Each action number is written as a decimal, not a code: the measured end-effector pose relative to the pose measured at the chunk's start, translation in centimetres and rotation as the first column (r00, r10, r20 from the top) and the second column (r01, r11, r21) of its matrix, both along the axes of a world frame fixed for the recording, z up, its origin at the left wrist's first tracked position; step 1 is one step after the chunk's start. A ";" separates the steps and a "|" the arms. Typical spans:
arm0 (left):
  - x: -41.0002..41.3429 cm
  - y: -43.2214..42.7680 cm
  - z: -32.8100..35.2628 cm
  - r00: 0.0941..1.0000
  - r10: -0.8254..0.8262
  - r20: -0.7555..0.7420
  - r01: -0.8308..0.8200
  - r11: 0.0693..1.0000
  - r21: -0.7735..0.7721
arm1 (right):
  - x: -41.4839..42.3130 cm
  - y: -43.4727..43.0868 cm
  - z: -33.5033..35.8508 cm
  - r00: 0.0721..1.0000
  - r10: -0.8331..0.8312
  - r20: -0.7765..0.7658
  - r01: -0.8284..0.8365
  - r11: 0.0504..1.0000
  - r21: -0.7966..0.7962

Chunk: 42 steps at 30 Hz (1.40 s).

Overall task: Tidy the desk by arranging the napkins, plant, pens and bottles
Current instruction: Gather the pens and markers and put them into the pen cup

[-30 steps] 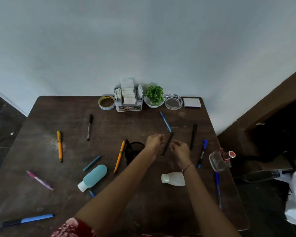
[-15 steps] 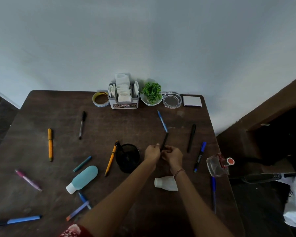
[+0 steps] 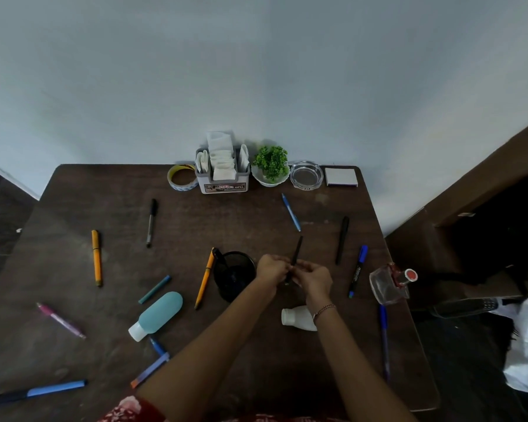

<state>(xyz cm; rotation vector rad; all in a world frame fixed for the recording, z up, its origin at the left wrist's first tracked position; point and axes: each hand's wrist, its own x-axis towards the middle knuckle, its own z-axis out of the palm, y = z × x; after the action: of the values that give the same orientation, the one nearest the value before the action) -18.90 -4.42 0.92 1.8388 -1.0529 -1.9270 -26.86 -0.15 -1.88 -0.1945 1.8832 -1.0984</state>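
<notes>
Dark desk [image 3: 104, 193] | left hand [image 3: 272, 269], right hand [image 3: 314, 277] both pinch black pen [image 3: 297, 249] | long axis toward wall [image 3: 256, 71]

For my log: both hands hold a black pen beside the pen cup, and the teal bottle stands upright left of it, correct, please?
Not quite: the head view shows the teal bottle lying on its side left of the pen cup; the rest holds.

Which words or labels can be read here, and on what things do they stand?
"OPEL": napkin holder label; the rest of it is blurred.
Marker: white print, too small to read.
Ashtray: rim mark, too small to read.
Tape roll: blue print, blurred.
</notes>
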 end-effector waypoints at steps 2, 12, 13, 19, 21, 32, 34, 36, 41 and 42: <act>0.4 0.2 0.5 1.000 -0.009 -0.005 0.009 1.000 -0.023 | 0.4 0.2 0.4 1.000 0.006 -0.003 -0.006 1.000 -0.013; 1.2 0.6 3.9 0.993 -0.072 -0.096 0.057 0.987 -0.148 | 1.1 0.9 4.4 0.998 -0.046 -0.042 0.037 0.980 -0.194; 1.5 0.6 4.2 0.992 -0.080 -0.097 0.062 0.982 -0.177 | 1.3 1.0 4.8 0.998 -0.044 -0.044 0.034 0.977 -0.213; 3.8 0.4 5.4 0.993 -0.083 -0.088 0.050 0.943 -0.328 | 3.1 1.0 6.7 0.996 0.003 -0.085 -0.026 0.962 -0.271; 4.9 0.1 5.7 0.993 -0.098 -0.063 0.066 0.920 -0.385 | 3.9 1.1 7.3 0.996 0.024 -0.081 -0.047 0.955 -0.294; 11.0 -1.1 8.1 0.995 -0.059 0.083 0.100 0.712 -0.695 | 8.9 2.6 9.4 0.933 0.191 -0.305 -0.275 0.925 -0.261; 11.9 -1.3 8.6 0.996 -0.045 0.080 0.090 0.669 -0.737 | 9.5 2.7 9.3 0.926 0.194 -0.324 -0.284 0.923 -0.259; 12.5 -1.3 9.2 0.997 -0.030 0.070 0.073 0.646 -0.760 | 9.7 2.6 9.2 0.910 0.218 -0.352 -0.313 0.919 -0.240; 13.4 -1.0 9.6 0.998 0.037 0.058 0.022 0.638 -0.770 | 9.6 1.8 9.4 0.817 0.355 -0.454 -0.480 0.855 -0.197; 13.6 -0.8 9.5 0.996 0.043 0.080 0.036 0.629 -0.776 | 9.5 1.7 9.4 0.791 0.382 -0.478 -0.511 0.842 -0.171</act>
<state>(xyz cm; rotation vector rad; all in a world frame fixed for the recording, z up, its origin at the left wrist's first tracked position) -5.30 -5.21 10.38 1.3886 -1.5811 -1.0577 -17.34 1.51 7.53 -1.0879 1.8849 -1.0397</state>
